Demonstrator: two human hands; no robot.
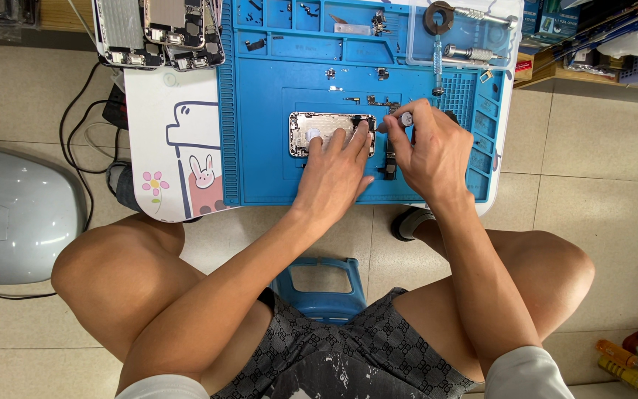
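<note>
The right hand [431,151] pinched a slim screwdriver [405,120] between thumb and fingertips, its round pale cap showing on top and its tip angled toward the far right corner of an opened phone housing [320,131]. The left hand [336,168] lay flat and spread, fingers pressing down on the right half of that housing, gripping nothing but holding it steady against the mat. The housing was a rounded metal rectangle, silvery and cluttered inside, lying lengthwise in the middle of a blue rubbery work mat [260,148] moulded with shallow trays and ridged compartments along its far edge. Small dark screws and brackets were scattered on the mat just beyond the housing. In the far right corner sat a clear plastic tray [467,37] with more metal-handled drivers. The mat rested on a small white table [164,140] printed with a cartoon rabbit and a flower. At the far left lay several stripped phone frames [160,33], matte and metallic. A blue plastic stool [323,284] showed between the knees, over pale floor tiles [599,170], and a smooth grey rounded casing [16,214] lay at the left
</note>
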